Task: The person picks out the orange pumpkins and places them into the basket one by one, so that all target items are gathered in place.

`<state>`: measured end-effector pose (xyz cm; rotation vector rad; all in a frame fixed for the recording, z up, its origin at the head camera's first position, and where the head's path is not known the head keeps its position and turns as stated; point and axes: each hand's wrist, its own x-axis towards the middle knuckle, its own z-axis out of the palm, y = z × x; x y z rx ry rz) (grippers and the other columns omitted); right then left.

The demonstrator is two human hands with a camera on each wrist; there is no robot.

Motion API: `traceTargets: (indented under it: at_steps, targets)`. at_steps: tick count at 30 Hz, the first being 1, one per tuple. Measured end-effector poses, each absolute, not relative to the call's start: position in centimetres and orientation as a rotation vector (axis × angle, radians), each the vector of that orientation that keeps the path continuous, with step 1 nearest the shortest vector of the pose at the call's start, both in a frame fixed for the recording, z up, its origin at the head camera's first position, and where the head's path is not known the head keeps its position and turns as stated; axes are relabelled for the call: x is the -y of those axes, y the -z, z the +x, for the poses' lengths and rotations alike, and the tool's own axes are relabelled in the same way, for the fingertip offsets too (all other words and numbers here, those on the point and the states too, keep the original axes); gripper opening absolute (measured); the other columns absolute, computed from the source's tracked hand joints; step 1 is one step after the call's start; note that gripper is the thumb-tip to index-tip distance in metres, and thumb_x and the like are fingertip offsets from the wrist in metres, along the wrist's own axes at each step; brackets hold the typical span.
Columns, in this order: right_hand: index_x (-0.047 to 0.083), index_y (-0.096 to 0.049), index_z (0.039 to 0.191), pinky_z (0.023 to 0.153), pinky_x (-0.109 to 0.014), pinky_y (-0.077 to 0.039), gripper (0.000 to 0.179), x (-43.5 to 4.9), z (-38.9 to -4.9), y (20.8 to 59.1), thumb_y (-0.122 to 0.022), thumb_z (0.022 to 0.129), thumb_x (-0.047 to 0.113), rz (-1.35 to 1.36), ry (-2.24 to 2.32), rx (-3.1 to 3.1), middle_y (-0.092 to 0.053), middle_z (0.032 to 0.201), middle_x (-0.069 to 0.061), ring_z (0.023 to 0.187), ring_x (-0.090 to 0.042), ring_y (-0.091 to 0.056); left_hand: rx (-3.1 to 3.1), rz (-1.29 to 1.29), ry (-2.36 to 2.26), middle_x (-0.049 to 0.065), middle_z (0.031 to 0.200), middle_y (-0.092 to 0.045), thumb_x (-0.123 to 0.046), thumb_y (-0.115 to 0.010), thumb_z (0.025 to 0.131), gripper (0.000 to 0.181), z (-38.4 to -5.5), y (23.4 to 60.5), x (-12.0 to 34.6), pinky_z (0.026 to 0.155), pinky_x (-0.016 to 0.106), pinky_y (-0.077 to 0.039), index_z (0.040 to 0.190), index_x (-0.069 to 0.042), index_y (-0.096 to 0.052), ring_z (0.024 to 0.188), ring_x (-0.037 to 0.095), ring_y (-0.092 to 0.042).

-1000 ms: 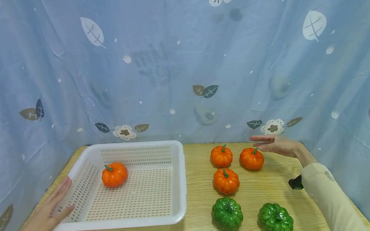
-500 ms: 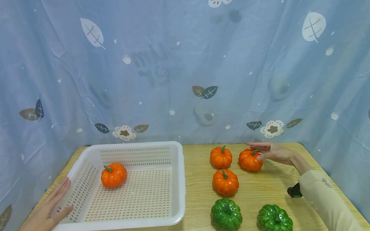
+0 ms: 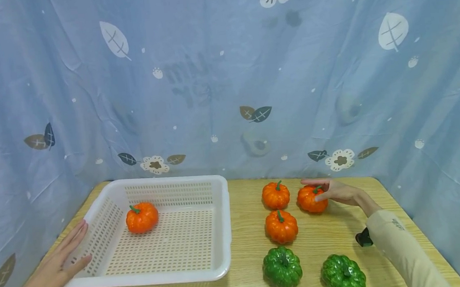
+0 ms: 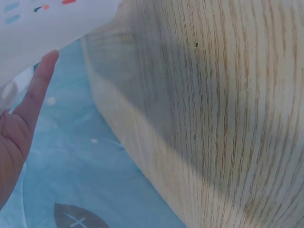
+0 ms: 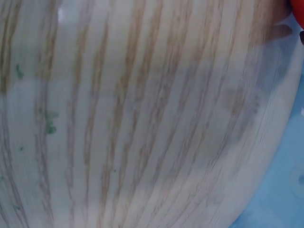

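My right hand (image 3: pixel 338 192) reaches over an orange pumpkin (image 3: pixel 312 200) at the back right of the table. Its fingers extend fairly straight behind the stem while the thumb lies across the pumpkin's front; whether they press on it is unclear. At the left, my left hand (image 3: pixel 60 266) has its fingers spread along the left side of a white plastic basket (image 3: pixel 155 277). One finger (image 4: pixel 42 78) meets the basket's wall in the left wrist view. Inside the basket lies another orange pumpkin (image 3: pixel 142 217). The right wrist view shows mostly tabletop, with a sliver of orange-red in its upper right corner.
Two orange pumpkins (image 3: pixel 275 195) (image 3: pixel 281 227) stand one before the other, right of the basket. Nearer the front are two green pumpkins (image 3: pixel 283 269) (image 3: pixel 343 276). A small black object (image 3: pixel 364 238) shows beside the right sleeve. A blue curtain (image 3: pixel 207 81) closes off the wooden table's back.
My right hand has come down and leftward from above the back right pumpkin, so its fingers and thumb now straddle it. The left hand, basket and pumpkins have stayed in place.
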<state>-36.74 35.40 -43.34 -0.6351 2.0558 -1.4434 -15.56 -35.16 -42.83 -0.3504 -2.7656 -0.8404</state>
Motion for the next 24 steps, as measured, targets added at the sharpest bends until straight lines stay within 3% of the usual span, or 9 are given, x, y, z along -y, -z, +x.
traceTargets:
  at_steps: [3, 6, 9, 15, 24]
  targets:
    - [-0.007, -0.022, 0.148, 0.097, -0.022, -0.043, 0.07, -35.2, -36.8, 43.4, -0.061, 0.09, 0.0, -0.642, 1.444, -2.033, -0.013, 0.154, -0.029, 0.127, -0.011, -0.044, 2.763, -0.355, 0.84, -0.031, 0.15, 0.004, -0.015, -0.06, 0.093, 0.074, -15.6, 42.8, 35.1, 0.102, 0.073, 0.003, 0.153, -0.008, -0.018, 0.124, -0.021, 0.007]
    - [-0.008, -0.022, 0.147, 0.096, -0.024, -0.045, 0.073, -35.1, -36.7, 43.5, -0.063, 0.088, 0.0, -0.64, 1.445, -2.012, -0.012, 0.153, -0.031, 0.118, -0.003, -0.05, 2.758, -0.365, 0.84, -0.03, 0.151, 0.004, -0.015, -0.06, 0.093, 0.073, -15.6, 42.7, 35.1, 0.103, 0.071, 0.004, 0.153, -0.008, -0.018, 0.125, -0.021, 0.007]
    - [-0.006, -0.022, 0.148, 0.096, -0.027, -0.046, 0.074, -34.9, -36.7, 43.6, -0.064, 0.087, -0.001, -0.621, 1.444, -2.001, -0.016, 0.152, -0.031, 0.117, -0.006, -0.052, 2.749, -0.376, 0.843, -0.03, 0.151, 0.003, -0.014, -0.06, 0.093, 0.073, -15.5, 42.8, 35.2, 0.105, 0.069, 0.006, 0.152, -0.006, -0.019, 0.125, -0.02, 0.007]
    - [-0.006, -0.025, 0.148, 0.094, -0.032, -0.049, 0.071, -35.2, -36.4, 43.4, -0.063, 0.087, -0.004, -0.574, 1.459, -1.988, -0.041, 0.144, -0.022, 0.114, -0.014, -0.056, 2.726, -0.395, 0.832, -0.03, 0.152, 0.002, -0.012, -0.061, 0.092, 0.072, -15.7, 42.7, 35.1, 0.107, 0.067, 0.006, 0.152, -0.005, -0.021, 0.126, -0.02, 0.005]
    - [-0.004, -0.028, 0.148, 0.093, -0.032, -0.049, 0.068, -35.2, -36.0, 42.4, -0.062, 0.089, -0.003, -0.6, 1.45, -1.989, -0.044, 0.142, -0.017, 0.114, -0.015, -0.056, 2.736, -0.387, 0.83, -0.03, 0.151, 0.003, -0.013, -0.061, 0.092, 0.072, -15.6, 42.7, 35.2, 0.106, 0.067, 0.006, 0.151, -0.002, -0.021, 0.125, -0.02, 0.006]
